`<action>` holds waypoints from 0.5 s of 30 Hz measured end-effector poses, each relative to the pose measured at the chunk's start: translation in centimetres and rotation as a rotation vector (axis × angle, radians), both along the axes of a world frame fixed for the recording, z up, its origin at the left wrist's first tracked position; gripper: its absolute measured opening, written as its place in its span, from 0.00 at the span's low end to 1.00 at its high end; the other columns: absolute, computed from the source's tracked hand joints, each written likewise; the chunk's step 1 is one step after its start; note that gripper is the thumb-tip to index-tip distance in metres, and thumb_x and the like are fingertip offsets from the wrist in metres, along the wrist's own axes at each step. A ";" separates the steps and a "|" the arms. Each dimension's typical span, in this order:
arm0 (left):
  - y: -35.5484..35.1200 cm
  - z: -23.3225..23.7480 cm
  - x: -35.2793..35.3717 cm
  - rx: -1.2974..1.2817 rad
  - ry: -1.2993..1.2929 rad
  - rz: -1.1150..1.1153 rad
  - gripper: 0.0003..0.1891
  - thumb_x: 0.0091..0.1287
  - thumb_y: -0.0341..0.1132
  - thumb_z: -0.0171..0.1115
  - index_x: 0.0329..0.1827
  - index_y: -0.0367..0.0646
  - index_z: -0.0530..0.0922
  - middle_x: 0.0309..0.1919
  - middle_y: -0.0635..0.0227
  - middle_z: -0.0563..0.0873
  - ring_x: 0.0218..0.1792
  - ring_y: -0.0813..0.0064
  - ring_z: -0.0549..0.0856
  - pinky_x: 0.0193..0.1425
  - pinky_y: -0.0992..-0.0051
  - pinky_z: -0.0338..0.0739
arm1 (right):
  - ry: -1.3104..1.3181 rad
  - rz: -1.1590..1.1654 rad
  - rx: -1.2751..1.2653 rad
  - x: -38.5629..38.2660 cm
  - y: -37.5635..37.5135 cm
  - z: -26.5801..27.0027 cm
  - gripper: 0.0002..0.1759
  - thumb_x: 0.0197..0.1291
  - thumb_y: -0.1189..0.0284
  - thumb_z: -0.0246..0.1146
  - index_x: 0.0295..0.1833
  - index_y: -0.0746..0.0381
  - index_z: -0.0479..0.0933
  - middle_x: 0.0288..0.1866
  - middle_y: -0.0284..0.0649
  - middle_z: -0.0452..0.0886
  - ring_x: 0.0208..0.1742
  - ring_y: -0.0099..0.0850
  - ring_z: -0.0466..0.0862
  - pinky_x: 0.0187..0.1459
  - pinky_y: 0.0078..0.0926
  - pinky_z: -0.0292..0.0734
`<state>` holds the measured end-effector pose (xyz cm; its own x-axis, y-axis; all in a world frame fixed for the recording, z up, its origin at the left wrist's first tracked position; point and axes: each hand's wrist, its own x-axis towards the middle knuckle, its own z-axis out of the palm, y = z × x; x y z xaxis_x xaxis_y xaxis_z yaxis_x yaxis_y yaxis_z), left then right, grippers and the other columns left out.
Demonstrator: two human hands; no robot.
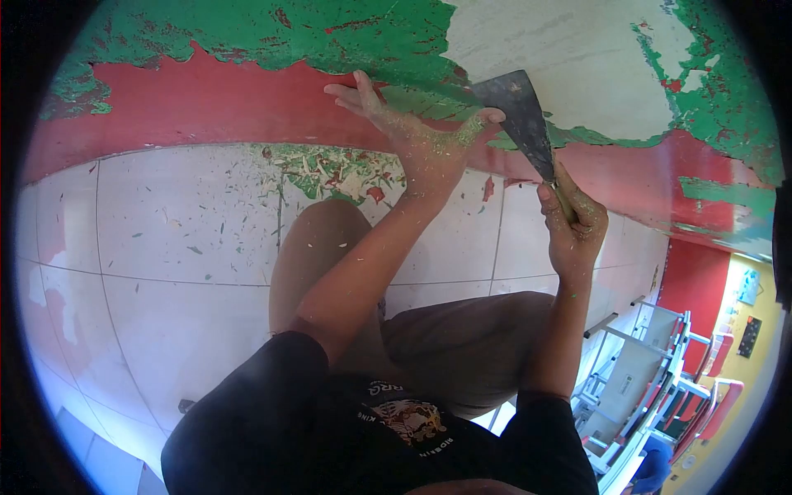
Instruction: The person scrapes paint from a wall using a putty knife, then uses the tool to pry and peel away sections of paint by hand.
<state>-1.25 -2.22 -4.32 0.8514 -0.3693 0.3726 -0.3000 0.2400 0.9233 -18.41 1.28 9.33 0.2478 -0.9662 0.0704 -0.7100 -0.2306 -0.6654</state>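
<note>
My right hand (pixel 577 224) is closed round the handle of a paint scraper (pixel 521 115) with a wide dark blade. The blade's broad edge lies against the wall (pixel 569 58), where peeling green paint (pixel 264 33) borders a bare pale patch. A hanging strip of green paint is beside the blade. My left hand (pixel 429 148) is open, its fingers stretched out over the lower red band (pixel 206 107) and its thumb tip overlapping the blade. Small green flecks cling to both hands.
Paint chips (pixel 330 175) lie heaped on the white tiled floor (pixel 181 223) at the wall's foot, with smaller bits scattered around. My bent legs (pixel 462 346) are close below my arms. Stacked chairs and metal-framed furniture (pixel 635 379) stand at the right.
</note>
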 end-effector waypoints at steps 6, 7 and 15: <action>-0.2 0.0 -0.2 0.096 -0.075 0.014 0.88 0.31 0.75 0.80 0.82 0.35 0.29 0.77 0.31 0.20 0.78 0.29 0.23 0.78 0.29 0.27 | -0.150 0.024 0.008 0.8 0.0 1.0 0.23 0.68 0.73 0.69 0.67 0.67 0.79 0.50 0.44 0.90 0.49 0.19 0.83 0.54 0.21 0.78; -0.2 0.1 -0.3 0.124 -0.047 0.004 0.88 0.31 0.75 0.80 0.82 0.34 0.28 0.77 0.31 0.20 0.78 0.29 0.23 0.78 0.29 0.26 | -0.150 0.025 0.007 0.9 -0.2 1.3 0.23 0.68 0.73 0.69 0.67 0.67 0.79 0.50 0.44 0.90 0.49 0.19 0.83 0.54 0.21 0.78; -0.1 0.9 -0.5 0.156 0.032 -0.005 0.89 0.33 0.71 0.83 0.81 0.32 0.24 0.77 0.31 0.18 0.79 0.33 0.21 0.80 0.34 0.25 | 0.158 0.066 -0.117 2.8 0.5 3.9 0.22 0.70 0.72 0.68 0.67 0.64 0.80 0.40 0.44 0.91 0.38 0.18 0.81 0.45 0.20 0.76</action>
<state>-1.76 -2.36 -3.46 0.8598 -0.4251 0.2828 -0.2689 0.0939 0.9586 -15.60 1.79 13.24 0.3271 -0.9350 0.1370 -0.7840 -0.3495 -0.5131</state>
